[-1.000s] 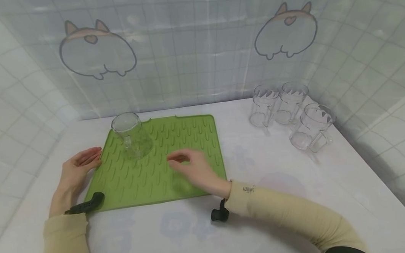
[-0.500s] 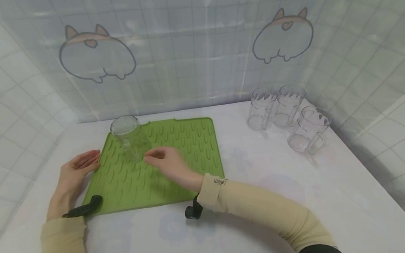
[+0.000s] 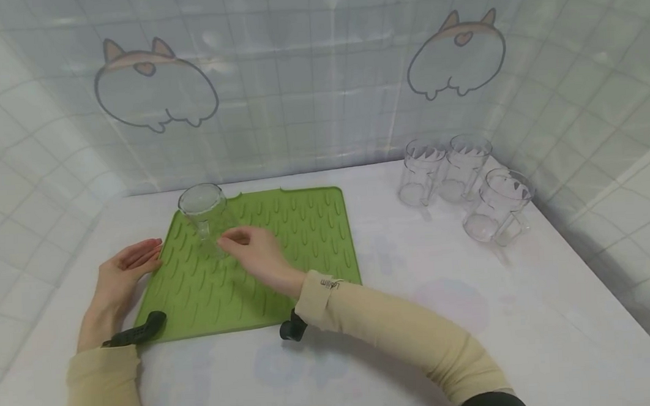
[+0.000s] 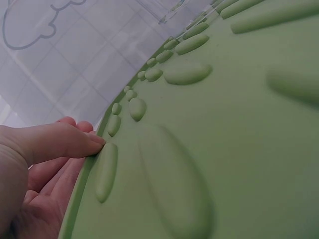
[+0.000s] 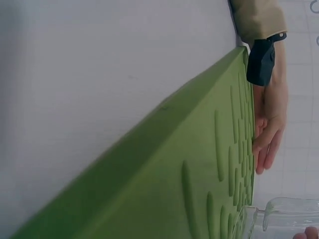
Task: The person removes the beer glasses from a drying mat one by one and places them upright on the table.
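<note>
A clear glass mug (image 3: 202, 200) stands upright near the left back of a green ridged mat (image 3: 305, 253), its handle facing forward. My right hand (image 3: 258, 258) is at the mug's front right, fingers curved and thumb near the index finger. Its fingertips (image 5: 312, 232) lie close to the glass in the right wrist view; whether they hold the handle cannot be made out. My left hand (image 3: 121, 275) rests at the mat's left edge with relaxed fingers. In the left wrist view its thumb (image 4: 75, 142) touches the raised rim, the other fingers lying outside it.
Three clear mugs stand upright at the back right: the leftmost mug (image 3: 420, 176), the mug beside it (image 3: 463, 171) and the nearer mug (image 3: 496, 206). A white patterned table surface (image 3: 419, 320) surrounds the mat. A tiled wall (image 3: 309, 106) runs along the back.
My right hand has moved left across the mat to the mug, its fingertips now in front of the glass. The left hand, mat and mugs keep their places.
</note>
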The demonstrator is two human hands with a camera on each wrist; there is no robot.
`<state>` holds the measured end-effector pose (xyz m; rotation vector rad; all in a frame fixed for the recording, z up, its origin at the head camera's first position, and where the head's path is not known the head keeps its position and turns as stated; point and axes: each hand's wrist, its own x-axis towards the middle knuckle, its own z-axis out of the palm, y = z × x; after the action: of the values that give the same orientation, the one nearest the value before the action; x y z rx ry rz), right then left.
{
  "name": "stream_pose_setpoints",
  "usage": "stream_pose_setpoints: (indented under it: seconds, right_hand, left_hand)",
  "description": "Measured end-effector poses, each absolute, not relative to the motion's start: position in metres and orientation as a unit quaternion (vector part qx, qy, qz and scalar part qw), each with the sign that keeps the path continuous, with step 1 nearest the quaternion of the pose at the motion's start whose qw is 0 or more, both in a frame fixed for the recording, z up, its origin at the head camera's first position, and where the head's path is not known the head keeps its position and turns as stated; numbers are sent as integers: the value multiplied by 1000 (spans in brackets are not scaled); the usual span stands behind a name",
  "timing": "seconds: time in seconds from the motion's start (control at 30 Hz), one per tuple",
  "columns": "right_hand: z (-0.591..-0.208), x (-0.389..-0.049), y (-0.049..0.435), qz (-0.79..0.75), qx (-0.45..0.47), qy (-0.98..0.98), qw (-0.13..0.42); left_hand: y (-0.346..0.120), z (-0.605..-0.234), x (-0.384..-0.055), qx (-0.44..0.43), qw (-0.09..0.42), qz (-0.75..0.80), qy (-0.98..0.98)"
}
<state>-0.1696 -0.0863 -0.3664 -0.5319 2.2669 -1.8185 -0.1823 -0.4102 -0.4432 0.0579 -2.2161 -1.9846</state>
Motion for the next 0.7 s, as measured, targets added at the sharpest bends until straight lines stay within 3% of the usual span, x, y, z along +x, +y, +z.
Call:
stream_pose_setpoints:
  seconds: [0.7]
  right_hand:
    - [-370,-179,-121,-657,-188,726,82]
  left_hand:
    - [-410,-440,-183,22,79,-663,-745]
